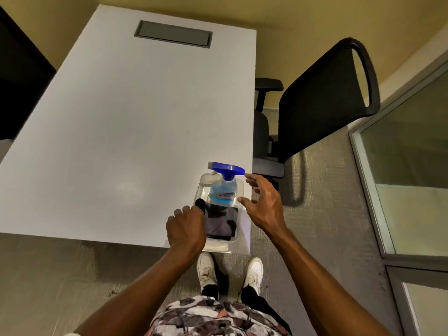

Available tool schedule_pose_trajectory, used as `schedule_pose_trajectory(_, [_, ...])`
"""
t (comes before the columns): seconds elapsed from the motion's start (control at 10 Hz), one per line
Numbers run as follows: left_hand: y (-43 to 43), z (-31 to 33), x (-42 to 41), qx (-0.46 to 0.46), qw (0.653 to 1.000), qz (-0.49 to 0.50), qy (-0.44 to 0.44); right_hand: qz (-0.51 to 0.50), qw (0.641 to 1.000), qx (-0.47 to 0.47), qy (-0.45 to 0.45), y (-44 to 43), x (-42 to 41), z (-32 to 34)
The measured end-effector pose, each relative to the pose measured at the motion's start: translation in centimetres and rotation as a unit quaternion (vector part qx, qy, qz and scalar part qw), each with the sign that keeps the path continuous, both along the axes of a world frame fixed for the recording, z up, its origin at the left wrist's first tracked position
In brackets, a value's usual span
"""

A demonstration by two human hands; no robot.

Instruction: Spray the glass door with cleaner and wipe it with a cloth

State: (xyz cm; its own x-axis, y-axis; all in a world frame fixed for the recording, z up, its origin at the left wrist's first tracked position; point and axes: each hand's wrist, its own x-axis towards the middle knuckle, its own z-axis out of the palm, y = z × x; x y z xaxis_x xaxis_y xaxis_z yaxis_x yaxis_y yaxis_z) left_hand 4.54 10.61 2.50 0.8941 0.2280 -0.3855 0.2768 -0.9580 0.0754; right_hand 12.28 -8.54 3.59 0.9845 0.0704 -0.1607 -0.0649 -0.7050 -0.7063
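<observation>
A clear spray bottle with blue liquid and a blue trigger head stands upright in a clear plastic tray at the white table's near right corner. A dark folded cloth lies in the tray in front of the bottle. My left hand rests at the tray's left side, its fingers curled onto the cloth's left edge. Just right of the bottle, my right hand hovers with its fingers spread and nothing in it. The glass door with its grey frame stands at the far right.
The white table has a grey cable hatch at its far end. A black office chair stands between the table and the glass. Grey carpet lies underfoot, with my white shoes below the table edge.
</observation>
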Motion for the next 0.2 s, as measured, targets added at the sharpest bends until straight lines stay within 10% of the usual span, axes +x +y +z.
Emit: schedule_pose_trajectory(0.2, [-4.3, 3.4, 0.8, -0.032, 0.997, -0.067, -0.026, -0.056, 0.998, -0.037, -0.005, -3.6, -3.6, 0.3])
